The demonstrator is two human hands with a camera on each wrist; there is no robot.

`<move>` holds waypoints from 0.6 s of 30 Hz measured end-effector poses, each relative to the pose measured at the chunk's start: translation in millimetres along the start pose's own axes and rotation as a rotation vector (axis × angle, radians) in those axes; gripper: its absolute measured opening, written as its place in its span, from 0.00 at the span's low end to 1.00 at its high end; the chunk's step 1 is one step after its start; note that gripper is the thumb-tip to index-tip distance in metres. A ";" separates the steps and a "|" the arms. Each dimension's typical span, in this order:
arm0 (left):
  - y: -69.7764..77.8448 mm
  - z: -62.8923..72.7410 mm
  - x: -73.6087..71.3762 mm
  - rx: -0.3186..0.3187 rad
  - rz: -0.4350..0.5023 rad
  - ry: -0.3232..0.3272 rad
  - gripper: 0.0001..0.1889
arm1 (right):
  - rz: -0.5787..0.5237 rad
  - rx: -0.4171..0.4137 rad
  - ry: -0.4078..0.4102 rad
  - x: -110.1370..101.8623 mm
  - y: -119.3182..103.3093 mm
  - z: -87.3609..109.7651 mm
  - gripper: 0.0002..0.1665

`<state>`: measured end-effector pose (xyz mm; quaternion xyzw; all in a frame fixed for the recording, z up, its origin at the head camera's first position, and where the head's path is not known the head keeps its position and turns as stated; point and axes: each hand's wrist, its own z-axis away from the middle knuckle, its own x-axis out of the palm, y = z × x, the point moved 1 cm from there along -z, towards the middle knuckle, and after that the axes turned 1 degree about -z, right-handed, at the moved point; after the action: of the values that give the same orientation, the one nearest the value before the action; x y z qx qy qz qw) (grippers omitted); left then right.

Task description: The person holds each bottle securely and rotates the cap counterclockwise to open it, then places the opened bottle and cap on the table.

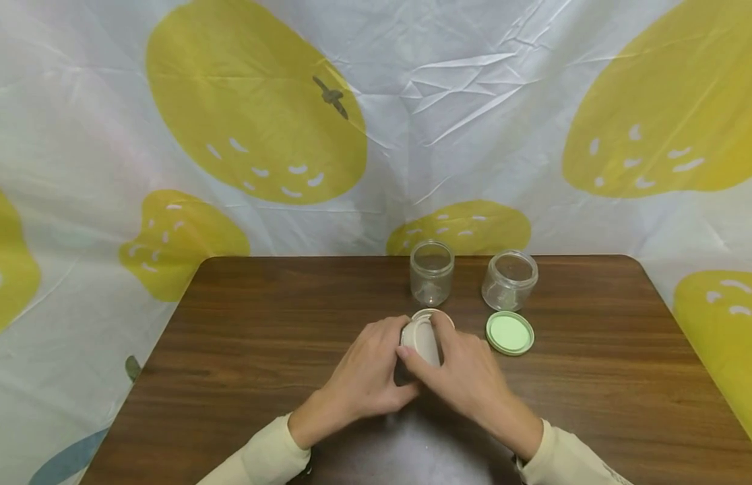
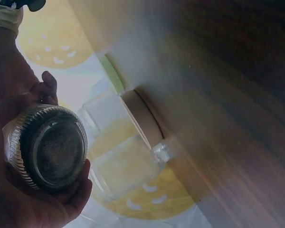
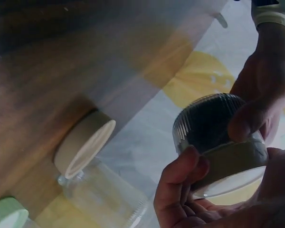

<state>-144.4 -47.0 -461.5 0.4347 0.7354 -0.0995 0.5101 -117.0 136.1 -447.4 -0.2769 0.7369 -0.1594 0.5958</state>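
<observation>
A small ribbed clear jar [image 3: 204, 121] topped with a cream lid [image 1: 421, 342] is held between both hands above the table. My left hand [image 1: 366, 370] grips the jar's ribbed body, its thumb lying along the side in the right wrist view. The fingers of my right hand [image 1: 473, 377] curl round the lid's rim. The jar's round base [image 2: 57, 149] faces the left wrist camera. Just beyond the hands, a beige lid [image 3: 83, 145] lies on the table, partly hidden behind the held jar in the head view.
Two lidless clear jars, one left [image 1: 432, 276] and one right [image 1: 509, 283], stand near the back edge of the brown wooden table [image 1: 242, 350]. A pale green lid [image 1: 509, 333] lies in front of the right one. A lemon-print cloth [image 1: 376, 162] hangs behind.
</observation>
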 end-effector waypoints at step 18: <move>4.5 3.1 -3.9 0.014 0.056 -0.084 0.44 | -0.052 -0.297 0.046 -1.0 19.0 8.1 0.38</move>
<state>-138.6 -48.2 -458.3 0.4540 0.7002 -0.1085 0.5403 -113.2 152.6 -459.3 -0.3773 0.7583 -0.0706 0.5270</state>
